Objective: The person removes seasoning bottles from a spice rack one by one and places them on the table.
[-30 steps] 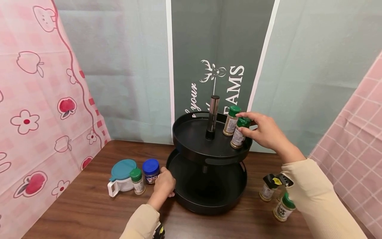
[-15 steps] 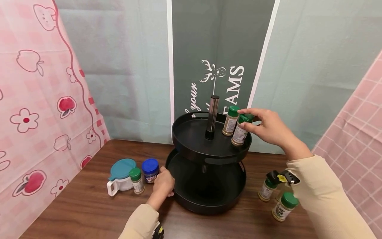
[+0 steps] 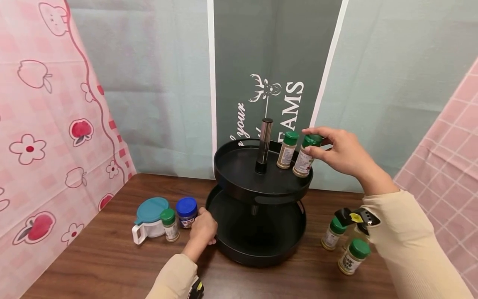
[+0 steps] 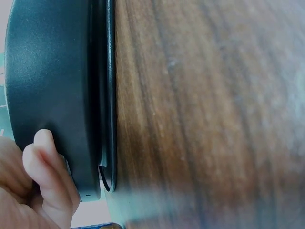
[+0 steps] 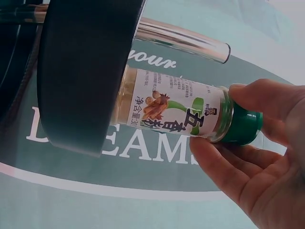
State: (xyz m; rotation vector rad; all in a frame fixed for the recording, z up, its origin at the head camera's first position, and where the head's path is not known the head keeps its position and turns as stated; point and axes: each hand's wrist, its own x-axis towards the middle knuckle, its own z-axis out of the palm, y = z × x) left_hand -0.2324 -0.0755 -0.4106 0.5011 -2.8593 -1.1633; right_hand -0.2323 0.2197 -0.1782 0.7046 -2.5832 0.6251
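Note:
My right hand pinches a spice jar by its green cap, between thumb and fingers. Its label with Chinese characters faces the right wrist view, where the jar stands at the rim of the upper tray. A second green-capped spice jar stands upright beside it, towards the central post. These trays belong to a black two-tier rack. My left hand holds the lower tray's left side; in the left wrist view its curled fingers lie against the black wall.
Left of the rack stand a blue-lidded jar, a small green-capped jar and a white container with a teal lid. Several green-capped jars stand on the right, partly behind the right sleeve. A printed cloth hangs behind.
My right hand has shifted slightly back and to the right with the spice jar along the upper tray. The left hand stays at the lower tray.

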